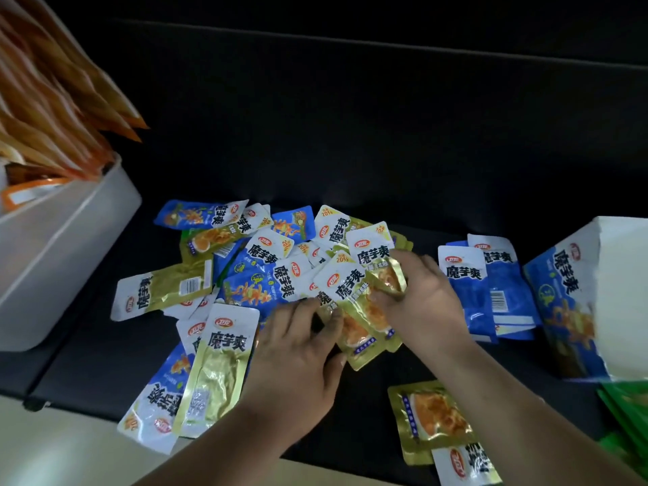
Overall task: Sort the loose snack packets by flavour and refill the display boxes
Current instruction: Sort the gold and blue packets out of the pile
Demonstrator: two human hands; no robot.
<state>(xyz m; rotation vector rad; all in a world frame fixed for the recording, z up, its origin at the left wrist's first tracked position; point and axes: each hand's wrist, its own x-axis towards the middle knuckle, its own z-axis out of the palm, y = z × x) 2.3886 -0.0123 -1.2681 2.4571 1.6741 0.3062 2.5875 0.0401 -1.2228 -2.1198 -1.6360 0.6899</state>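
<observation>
Leaning out of one white plastic bin [70, 240], left of the loose pile [266, 271], are glossy orange packets [52, 117], too blurred to count. Right of the pile stands one open blue cardboard display box [561, 303]; its contents are hidden. A stack of blue packets [491, 292] lies between box and pile. The pile mixes flat blue and gold foil sachets, overlapped past counting. At its near edge the left hand [298, 363] pinches a gold packet [361, 331], while the right hand [424, 303] grips a crumpled gold packet [385, 278] just beside it. One stray gold sachet [431, 419] lies nearer.
</observation>
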